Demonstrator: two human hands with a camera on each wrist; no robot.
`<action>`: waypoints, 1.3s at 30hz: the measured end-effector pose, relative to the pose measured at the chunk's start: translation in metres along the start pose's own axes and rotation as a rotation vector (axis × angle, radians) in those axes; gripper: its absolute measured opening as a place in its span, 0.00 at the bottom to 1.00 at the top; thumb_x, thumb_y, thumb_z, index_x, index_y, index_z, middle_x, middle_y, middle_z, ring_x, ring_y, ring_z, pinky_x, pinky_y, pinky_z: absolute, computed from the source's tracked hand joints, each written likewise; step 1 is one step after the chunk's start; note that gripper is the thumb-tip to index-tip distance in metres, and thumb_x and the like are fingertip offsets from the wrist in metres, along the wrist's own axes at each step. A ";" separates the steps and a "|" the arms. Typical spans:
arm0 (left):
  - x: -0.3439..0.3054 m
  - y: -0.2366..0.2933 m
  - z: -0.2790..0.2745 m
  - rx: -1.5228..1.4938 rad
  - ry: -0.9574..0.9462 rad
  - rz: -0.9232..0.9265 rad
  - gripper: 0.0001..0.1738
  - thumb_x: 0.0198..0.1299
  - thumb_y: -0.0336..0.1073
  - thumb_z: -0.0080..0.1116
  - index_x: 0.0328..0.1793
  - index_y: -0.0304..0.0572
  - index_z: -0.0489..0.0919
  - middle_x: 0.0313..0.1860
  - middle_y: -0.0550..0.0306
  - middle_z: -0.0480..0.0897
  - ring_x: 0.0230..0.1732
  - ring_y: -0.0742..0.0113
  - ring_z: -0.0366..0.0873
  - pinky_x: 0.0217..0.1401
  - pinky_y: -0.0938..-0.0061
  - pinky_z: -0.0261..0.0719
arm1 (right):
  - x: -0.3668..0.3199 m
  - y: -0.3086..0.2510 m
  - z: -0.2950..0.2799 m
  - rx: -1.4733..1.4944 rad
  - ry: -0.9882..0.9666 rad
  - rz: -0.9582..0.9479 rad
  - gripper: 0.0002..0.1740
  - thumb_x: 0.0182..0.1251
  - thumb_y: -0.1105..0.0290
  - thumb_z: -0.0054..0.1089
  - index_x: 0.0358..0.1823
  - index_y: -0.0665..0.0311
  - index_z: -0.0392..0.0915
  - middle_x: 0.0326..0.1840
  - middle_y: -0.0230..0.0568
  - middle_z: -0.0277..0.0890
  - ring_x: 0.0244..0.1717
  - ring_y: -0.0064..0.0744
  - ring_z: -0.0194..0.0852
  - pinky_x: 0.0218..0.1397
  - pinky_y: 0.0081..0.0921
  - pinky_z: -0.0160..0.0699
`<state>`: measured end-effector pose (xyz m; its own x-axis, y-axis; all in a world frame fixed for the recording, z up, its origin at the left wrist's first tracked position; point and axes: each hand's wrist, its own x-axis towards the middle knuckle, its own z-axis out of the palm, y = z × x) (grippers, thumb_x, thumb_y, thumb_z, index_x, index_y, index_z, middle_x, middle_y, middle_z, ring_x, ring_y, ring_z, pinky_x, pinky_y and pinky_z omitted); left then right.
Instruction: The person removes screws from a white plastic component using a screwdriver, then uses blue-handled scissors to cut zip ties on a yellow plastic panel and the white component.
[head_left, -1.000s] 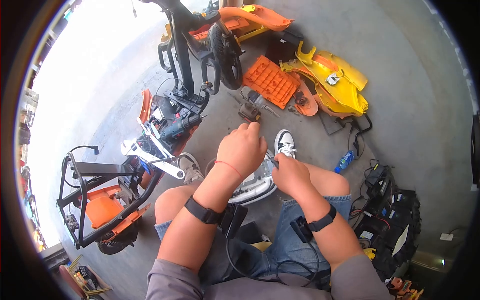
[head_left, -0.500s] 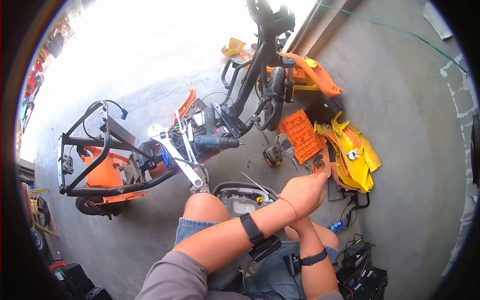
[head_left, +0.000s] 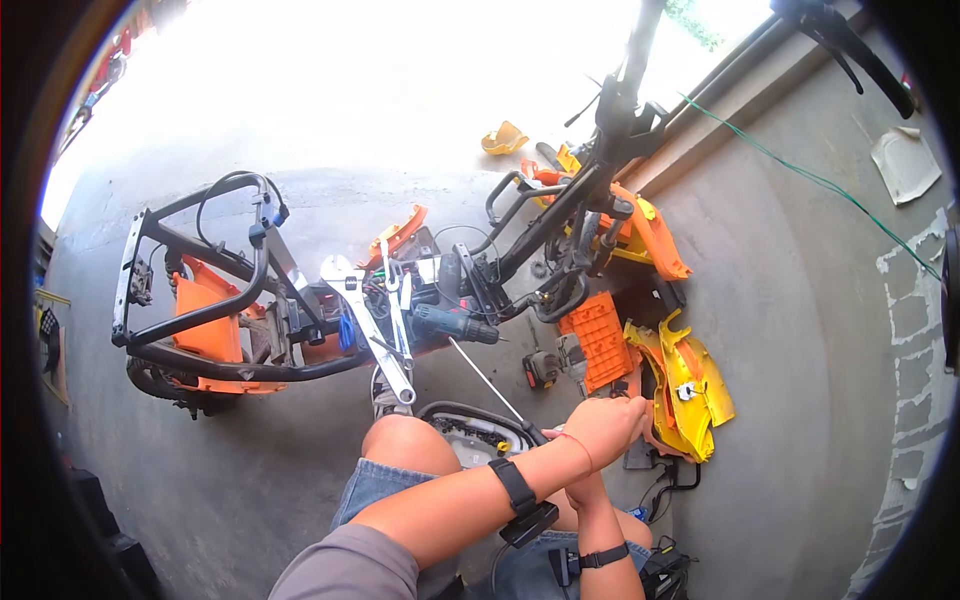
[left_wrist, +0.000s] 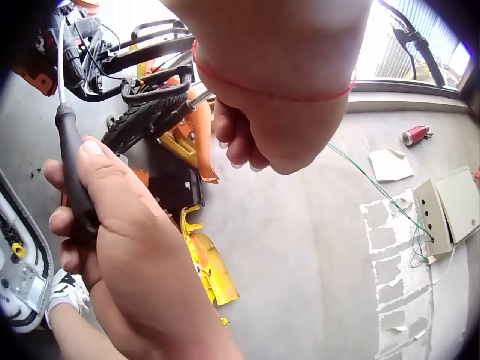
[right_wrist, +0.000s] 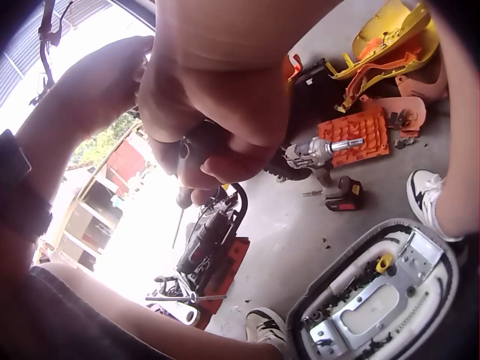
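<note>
My right hand (left_wrist: 131, 225) grips the dark handle of a screwdriver (left_wrist: 70, 142), thumb along the handle. Its thin shaft (head_left: 485, 378) points up and left in the head view. Crossing above the right forearm, my left hand (head_left: 605, 425) has a red string at the wrist. Its fingers (left_wrist: 238, 146) are curled in towards the palm, and nothing shows in them. Below the hands lies a rounded panel (right_wrist: 371, 304), perhaps a scooter seat turned over, with a black rim, metal plates and a yellow piece inside.
A stripped scooter frame (head_left: 230, 310) stands ahead. On it rest a large adjustable wrench (head_left: 375, 335), another wrench and a cordless drill (head_left: 450, 322). Orange (head_left: 600, 345) and yellow panels (head_left: 695, 400) lie to the right near a power tool (right_wrist: 345, 195). My shoes flank the rounded panel.
The head view has swung, so the scooter frame sits further right. My left hand has crossed over the right forearm. The screwdriver shaft has come into clear view.
</note>
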<state>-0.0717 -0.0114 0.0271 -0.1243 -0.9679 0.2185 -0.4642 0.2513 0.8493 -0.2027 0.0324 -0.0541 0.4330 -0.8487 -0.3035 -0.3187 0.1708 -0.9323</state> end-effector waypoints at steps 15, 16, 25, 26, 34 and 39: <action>-0.017 -0.037 -0.026 0.177 0.034 -0.062 0.09 0.65 0.39 0.55 0.41 0.42 0.76 0.36 0.52 0.80 0.40 0.55 0.83 0.43 0.62 0.81 | 0.118 0.030 0.152 0.401 -0.088 0.253 0.20 0.77 0.69 0.55 0.68 0.61 0.68 0.56 0.36 0.80 0.46 0.22 0.76 0.43 0.20 0.73; -0.017 -0.038 -0.028 0.167 0.067 -0.076 0.09 0.65 0.39 0.55 0.41 0.42 0.77 0.35 0.53 0.80 0.39 0.55 0.83 0.43 0.62 0.81 | 0.124 0.033 0.158 0.383 -0.094 0.241 0.20 0.77 0.69 0.55 0.68 0.61 0.68 0.56 0.36 0.80 0.46 0.21 0.76 0.43 0.20 0.73; -0.024 -0.046 -0.039 0.144 0.038 -0.114 0.08 0.64 0.39 0.57 0.39 0.42 0.77 0.33 0.54 0.80 0.36 0.55 0.84 0.42 0.61 0.82 | 0.166 0.065 0.213 0.499 0.055 0.191 0.22 0.71 0.78 0.61 0.65 0.67 0.71 0.58 0.39 0.77 0.55 0.24 0.74 0.59 0.23 0.73; -0.026 -0.044 -0.039 0.117 0.034 -0.113 0.08 0.63 0.38 0.57 0.39 0.42 0.76 0.33 0.54 0.80 0.36 0.55 0.84 0.41 0.61 0.82 | 0.169 0.068 0.215 0.491 0.064 0.162 0.23 0.69 0.79 0.62 0.65 0.70 0.70 0.58 0.41 0.76 0.57 0.27 0.74 0.64 0.24 0.71; -0.035 -0.046 -0.030 0.114 0.010 -0.149 0.08 0.62 0.38 0.57 0.38 0.42 0.77 0.33 0.53 0.81 0.35 0.55 0.84 0.39 0.62 0.82 | 0.197 0.080 0.230 0.334 0.115 0.121 0.28 0.67 0.79 0.65 0.67 0.71 0.67 0.60 0.45 0.75 0.59 0.29 0.74 0.63 0.26 0.73; -0.040 -0.050 -0.027 0.149 -0.012 -0.152 0.08 0.60 0.38 0.58 0.38 0.42 0.77 0.33 0.53 0.81 0.34 0.55 0.85 0.37 0.63 0.82 | 0.209 0.075 0.235 0.268 0.214 0.136 0.25 0.65 0.74 0.69 0.61 0.70 0.69 0.56 0.46 0.75 0.55 0.32 0.75 0.61 0.28 0.75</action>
<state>-0.0194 0.0151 -0.0109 -0.0534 -0.9948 0.0867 -0.6031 0.1013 0.7912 0.0624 -0.0144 -0.2342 0.2064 -0.8900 -0.4066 -0.1168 0.3902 -0.9133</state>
